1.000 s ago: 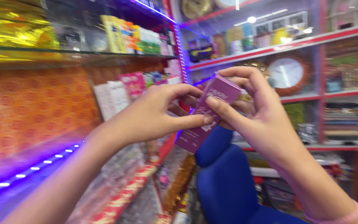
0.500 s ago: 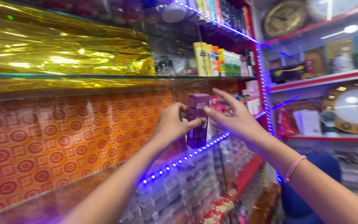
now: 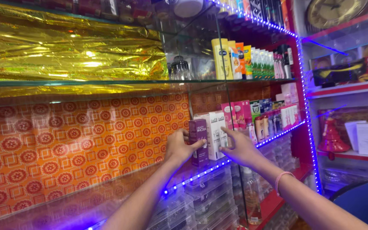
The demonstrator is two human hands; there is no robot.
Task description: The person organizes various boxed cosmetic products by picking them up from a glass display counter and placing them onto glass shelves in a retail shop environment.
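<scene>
Along the blue-lit shelf (image 3: 201, 172), your left hand (image 3: 179, 147) gripped the purple box (image 3: 198, 142) now standing beside the white boxes (image 3: 215, 134), while your right hand (image 3: 240, 149) had let go, fingers spread.

purple box (image 3: 198, 140) now upright on the shelf (image 3: 218, 164) beside white boxes (image 3: 214, 134); both hands lower, right hand (image 3: 240, 149) open

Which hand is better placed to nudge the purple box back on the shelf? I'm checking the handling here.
Probably the left hand: its grip wraps the upright purple box. The right hand rests open against the neighbouring white box.
</scene>
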